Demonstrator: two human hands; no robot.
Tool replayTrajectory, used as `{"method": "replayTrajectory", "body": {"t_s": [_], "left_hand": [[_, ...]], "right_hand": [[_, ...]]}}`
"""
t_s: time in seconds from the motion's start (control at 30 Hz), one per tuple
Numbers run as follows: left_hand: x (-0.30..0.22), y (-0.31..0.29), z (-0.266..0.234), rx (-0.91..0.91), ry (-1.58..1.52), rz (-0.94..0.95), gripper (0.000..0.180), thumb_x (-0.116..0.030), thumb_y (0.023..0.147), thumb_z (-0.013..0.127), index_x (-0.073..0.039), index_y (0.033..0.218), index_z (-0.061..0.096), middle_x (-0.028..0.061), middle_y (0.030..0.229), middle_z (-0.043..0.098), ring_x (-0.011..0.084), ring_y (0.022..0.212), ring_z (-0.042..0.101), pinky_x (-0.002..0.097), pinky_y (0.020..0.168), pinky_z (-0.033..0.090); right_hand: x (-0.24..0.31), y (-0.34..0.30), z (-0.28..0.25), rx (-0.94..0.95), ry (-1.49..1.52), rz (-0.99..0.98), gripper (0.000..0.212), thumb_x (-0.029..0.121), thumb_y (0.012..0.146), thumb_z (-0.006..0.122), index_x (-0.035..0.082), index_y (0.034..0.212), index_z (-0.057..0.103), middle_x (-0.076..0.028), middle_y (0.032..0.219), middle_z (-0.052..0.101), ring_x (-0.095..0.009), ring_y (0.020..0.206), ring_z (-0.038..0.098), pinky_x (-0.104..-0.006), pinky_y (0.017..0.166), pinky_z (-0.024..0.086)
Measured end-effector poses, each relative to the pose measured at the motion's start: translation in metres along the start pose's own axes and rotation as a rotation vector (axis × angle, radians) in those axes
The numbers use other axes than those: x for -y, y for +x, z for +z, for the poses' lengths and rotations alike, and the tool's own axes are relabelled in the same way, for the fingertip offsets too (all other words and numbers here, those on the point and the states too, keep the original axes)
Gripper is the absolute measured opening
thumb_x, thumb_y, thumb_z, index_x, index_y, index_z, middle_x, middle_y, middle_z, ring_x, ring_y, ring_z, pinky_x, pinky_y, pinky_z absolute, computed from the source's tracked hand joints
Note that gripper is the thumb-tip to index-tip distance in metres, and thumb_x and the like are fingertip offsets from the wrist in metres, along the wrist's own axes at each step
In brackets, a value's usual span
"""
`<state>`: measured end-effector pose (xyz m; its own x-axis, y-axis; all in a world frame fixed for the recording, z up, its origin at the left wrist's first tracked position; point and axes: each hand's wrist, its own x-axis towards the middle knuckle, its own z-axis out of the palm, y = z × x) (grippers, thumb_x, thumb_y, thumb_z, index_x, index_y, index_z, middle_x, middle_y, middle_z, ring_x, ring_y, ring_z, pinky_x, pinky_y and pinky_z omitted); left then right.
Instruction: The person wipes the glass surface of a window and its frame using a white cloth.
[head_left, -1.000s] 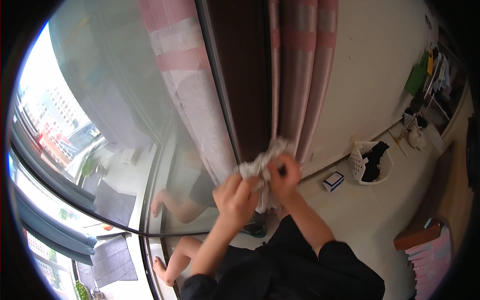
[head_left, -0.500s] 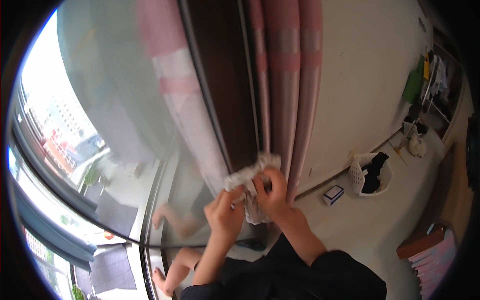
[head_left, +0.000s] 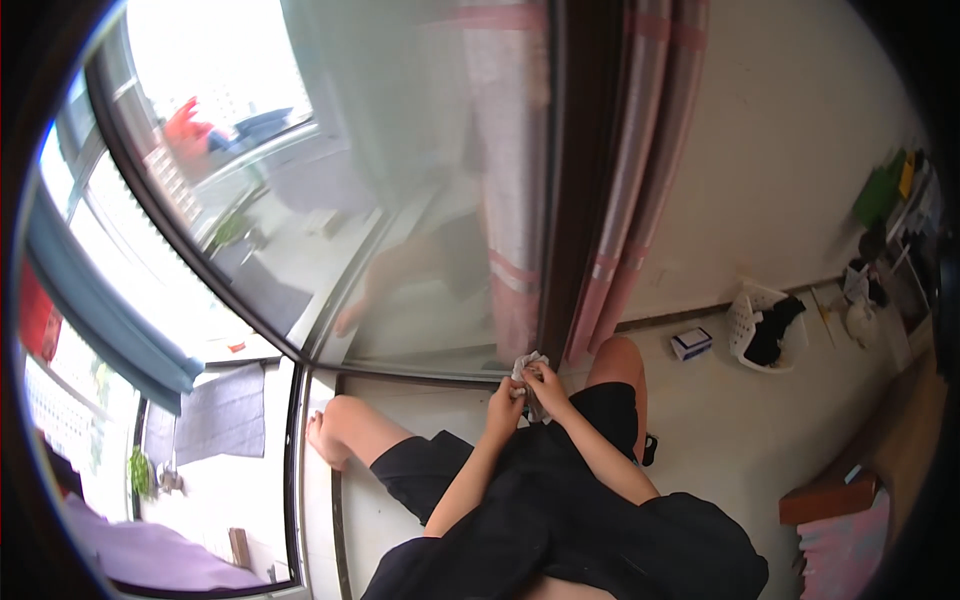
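A crumpled whitish-grey cloth [head_left: 529, 366] is bunched between my two hands, low in front of my lap and close to the bottom edge of the glass panel [head_left: 400, 280]. My left hand [head_left: 505, 404] pinches its left side. On the other side, my right hand [head_left: 548, 391] has its fingers closed on the same cloth. Part of it hangs below my fingers. Behind the hands rises the dark frame post [head_left: 585, 180] of the glass. A pink and pale curtain [head_left: 640, 200] hangs beside it.
Right of the curtain, a small blue and white box [head_left: 691, 344] sits on the floor by a white basket [head_left: 741, 325] holding dark clothing. A brown wooden piece of furniture [head_left: 830, 498] with pink fabric stands at lower right. Plants and a grey mat [head_left: 222, 412] lie beyond the opening at left.
My hands and the cloth have moved down and closer to my body, away from the post. My view has swung left and drawn back, showing my spread knees.
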<state>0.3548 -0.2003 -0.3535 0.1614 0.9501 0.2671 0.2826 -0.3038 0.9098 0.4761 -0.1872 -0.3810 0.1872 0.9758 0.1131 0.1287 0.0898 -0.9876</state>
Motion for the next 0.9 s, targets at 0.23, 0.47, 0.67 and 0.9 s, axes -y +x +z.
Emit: {"method": "replayTrajectory", "body": {"t_s": [0.23,0.47,0.67,0.9], "left_hand": [[-0.027,-0.047,-0.04,-0.188,-0.59,-0.195,0.014,-0.006,0.083,0.054,-0.005,0.093,0.045,0.001,0.078,0.049,0.0078,0.07,0.049,0.0209,0.059,0.042],[-0.051,-0.176,-0.081,-0.497,-0.462,-0.289,0.028,-0.021,0.089,0.051,-0.007,0.112,0.044,0.0091,0.092,0.057,0.0153,0.085,0.054,0.0273,0.073,0.044],[-0.119,-0.264,-0.114,-0.676,-0.142,-0.347,0.033,-0.027,0.09,0.051,-0.002,0.112,0.047,0.009,0.092,0.059,0.0147,0.086,0.055,0.0262,0.076,0.043],[-0.102,-0.318,-0.106,-0.783,-0.186,-0.324,0.024,-0.02,0.084,0.056,-0.002,0.098,0.052,0.0081,0.087,0.054,0.017,0.081,0.053,0.027,0.073,0.042]], "right_hand": [[0.077,-0.063,0.019,0.406,0.448,0.452,0.036,0.032,0.09,0.052,0.01,0.118,0.047,0.0,0.104,0.054,-0.011,0.093,0.054,-0.0238,0.074,0.046],[0.09,-0.14,0.042,0.917,0.352,0.21,0.026,0.011,0.082,0.061,0.002,0.105,0.053,-0.001,0.096,0.057,-0.009,0.088,0.053,-0.0226,0.077,0.042],[0.131,-0.22,0.074,0.988,0.338,0.137,0.025,0.007,0.078,0.063,0.003,0.101,0.052,-0.003,0.089,0.059,-0.01,0.083,0.055,-0.0234,0.072,0.045],[0.118,-0.267,0.072,0.939,0.307,0.18,0.05,0.007,0.076,0.067,0.002,0.119,0.044,-0.009,0.103,0.056,-0.016,0.091,0.056,-0.0269,0.077,0.047]]}}
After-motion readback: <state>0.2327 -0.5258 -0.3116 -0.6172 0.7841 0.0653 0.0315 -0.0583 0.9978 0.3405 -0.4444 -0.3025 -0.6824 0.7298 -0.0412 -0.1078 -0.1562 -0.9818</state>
